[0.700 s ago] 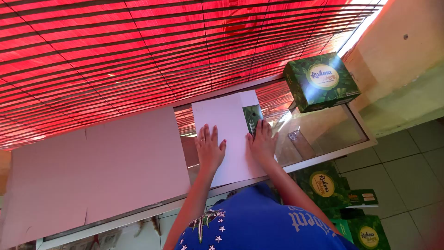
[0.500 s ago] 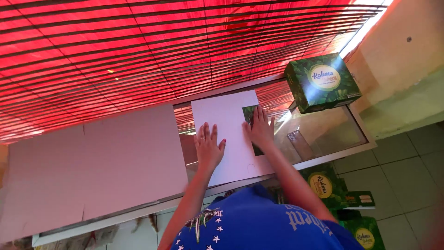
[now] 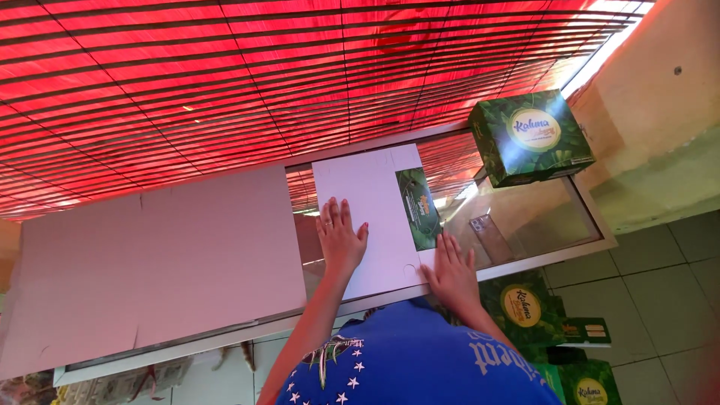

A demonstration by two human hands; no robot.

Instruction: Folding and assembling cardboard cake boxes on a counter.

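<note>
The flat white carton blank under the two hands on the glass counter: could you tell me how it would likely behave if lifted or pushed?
The carton blank looks like thin, unfolded card, so probably light and bendy along its creases. It lies on smooth glass, so it may slide easily once the left hand and right hand ease off. One flap is already folded over and might spring up.

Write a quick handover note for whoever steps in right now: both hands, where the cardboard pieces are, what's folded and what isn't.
Left hand: open, flat on the white carton blank.
Right hand: open, flat on the blank's near right corner, below its green printed flap.
The blank lies flat on the glass counter.
Done: one green flap is turned over onto the blank; one finished green box stands at the counter's far right.
Left: the rest of the blank is unfolded. A large pale cardboard sheet lies untouched to the left.
</note>
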